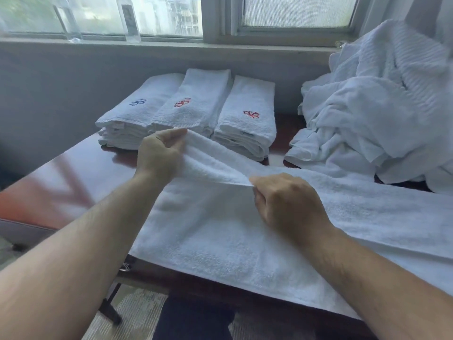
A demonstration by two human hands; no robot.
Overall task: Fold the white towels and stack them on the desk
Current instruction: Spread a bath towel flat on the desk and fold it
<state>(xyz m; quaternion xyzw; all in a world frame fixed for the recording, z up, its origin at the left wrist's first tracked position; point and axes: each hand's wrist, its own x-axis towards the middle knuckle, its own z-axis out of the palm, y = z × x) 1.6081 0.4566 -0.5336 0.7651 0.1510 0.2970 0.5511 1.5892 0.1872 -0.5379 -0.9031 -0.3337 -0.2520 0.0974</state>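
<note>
One white towel (pixel 245 241) is lying spread across the near part of the desk (pixel 81 168), its front edge hanging a little over the desk's rim and its right end running out of view. Both hands are lifting its far edge: the left hand (pixel 159 155) is pinching the far-left corner, and the right hand (pixel 286 202) is pinching the same edge further along, so each grip is closing on terry cloth. The fabric between them is sagging in a soft ridge, which suggests a light, limp, slightly grippy cloth that will drape rather than hold a crease by itself; taking it at the corners and along the hem looks the surest way to keep the edges aligned. Beyond the hands, three folded stacks (pixel 193 111) are sitting side by side near the wall, each showing an embroidered mark on top. To the right, an unfolded heap (pixel 367 114) of white towels is waiting.
</note>
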